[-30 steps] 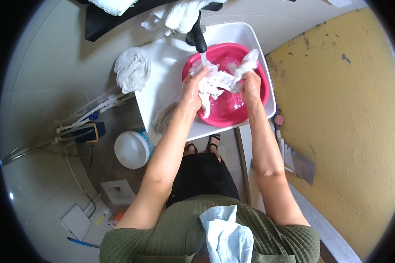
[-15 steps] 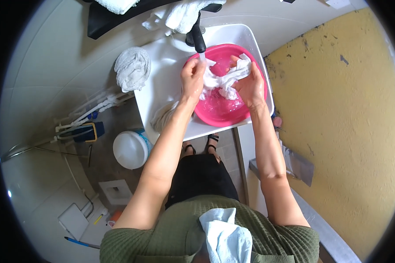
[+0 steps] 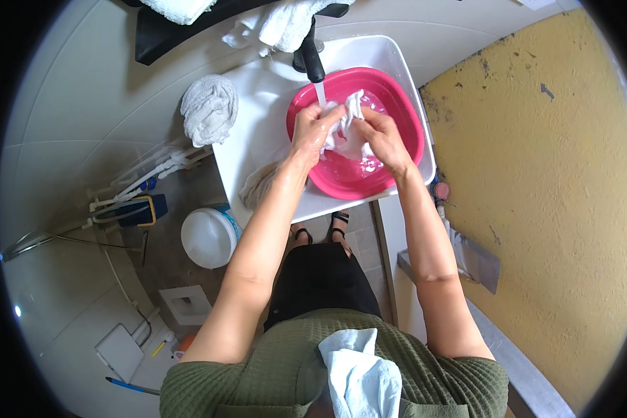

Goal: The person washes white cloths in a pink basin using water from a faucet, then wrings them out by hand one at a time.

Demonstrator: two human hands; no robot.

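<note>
Gripping white cloth [image 3: 354, 147], left hand [image 3: 311, 129] and right hand [image 3: 385, 139], over pink basin [image 3: 355, 187].
Running tap [image 3: 313, 64] crowds left hand; towel [image 3: 209, 111] leftward.

white cloth [image 3: 354, 145] | crumpled, folded | hanging bunched over round pink basin [image 3: 361, 190]

Bright light glints on the water [image 3: 370, 166]; black fisheye edges curve.

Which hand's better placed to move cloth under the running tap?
Probably the left hand: it grips the white cloth right by the water stream from the black tap. The right hand also grips it, but farther from the stream.
</note>
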